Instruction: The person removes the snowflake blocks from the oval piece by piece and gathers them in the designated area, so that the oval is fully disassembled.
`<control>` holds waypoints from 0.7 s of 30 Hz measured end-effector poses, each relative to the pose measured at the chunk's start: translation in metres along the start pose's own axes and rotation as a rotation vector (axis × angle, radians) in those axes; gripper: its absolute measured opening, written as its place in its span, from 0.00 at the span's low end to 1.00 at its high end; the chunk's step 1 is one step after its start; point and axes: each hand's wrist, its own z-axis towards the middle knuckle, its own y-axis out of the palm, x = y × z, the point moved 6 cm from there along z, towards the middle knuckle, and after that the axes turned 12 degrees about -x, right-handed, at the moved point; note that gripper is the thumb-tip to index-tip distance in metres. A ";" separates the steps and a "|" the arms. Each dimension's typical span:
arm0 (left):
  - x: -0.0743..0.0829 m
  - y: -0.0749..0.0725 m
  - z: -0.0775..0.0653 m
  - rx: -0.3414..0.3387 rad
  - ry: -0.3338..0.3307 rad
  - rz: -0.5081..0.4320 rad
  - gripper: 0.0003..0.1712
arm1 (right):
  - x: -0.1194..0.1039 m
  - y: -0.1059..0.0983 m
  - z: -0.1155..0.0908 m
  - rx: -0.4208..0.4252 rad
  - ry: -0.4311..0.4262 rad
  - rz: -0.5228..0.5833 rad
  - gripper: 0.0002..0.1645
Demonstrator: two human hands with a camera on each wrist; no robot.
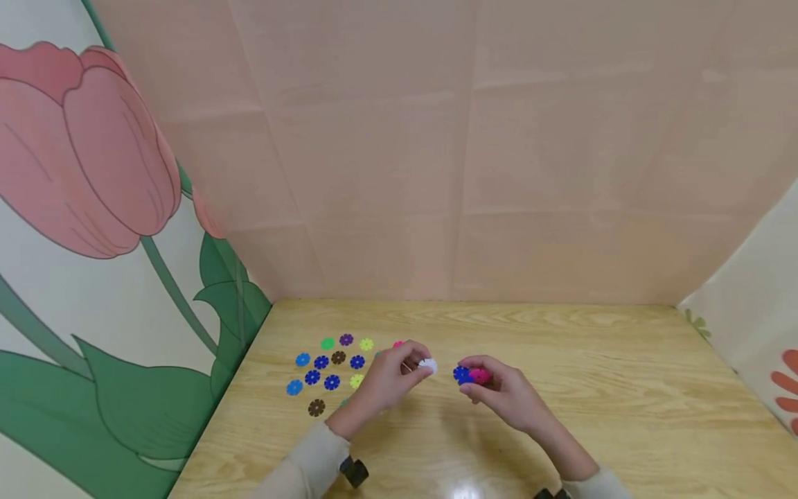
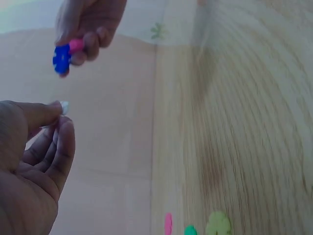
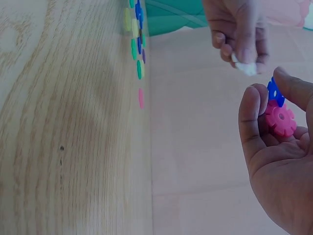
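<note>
Between thumb and fingertips, my left hand [image 1: 393, 378] pinches a white notched disc [image 1: 427, 365] above the table. My right hand [image 1: 508, 395] holds two notched discs joined together, a blue one [image 1: 461, 375] and a pink one [image 1: 479, 376]. In the right wrist view the pink disc [image 3: 280, 118] rests against the curled fingers, and the blue disc [image 3: 275, 93] stands at its edge by the thumb tip. A small gap separates the white disc from the blue one; the two hands face each other.
Several loose notched discs lie on the wooden table [image 1: 623, 388] at the left, among them a green disc [image 1: 327, 344], a purple disc [image 1: 346, 339] and a brown disc [image 1: 316, 407]. A pink cloth wall [image 1: 499, 173] rises behind, and a tulip-printed panel [image 1: 112, 152] stands at the left.
</note>
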 end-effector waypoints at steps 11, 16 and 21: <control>-0.047 -0.026 -0.001 0.014 -0.147 -0.057 0.13 | 0.002 -0.001 0.000 -0.012 0.019 0.000 0.22; -0.067 -0.026 -0.002 0.005 -0.199 -0.023 0.12 | 0.003 0.000 -0.001 -0.022 0.028 0.003 0.23; -0.081 -0.020 -0.001 -0.008 -0.229 -0.017 0.11 | 0.002 0.001 -0.001 -0.033 0.039 0.006 0.22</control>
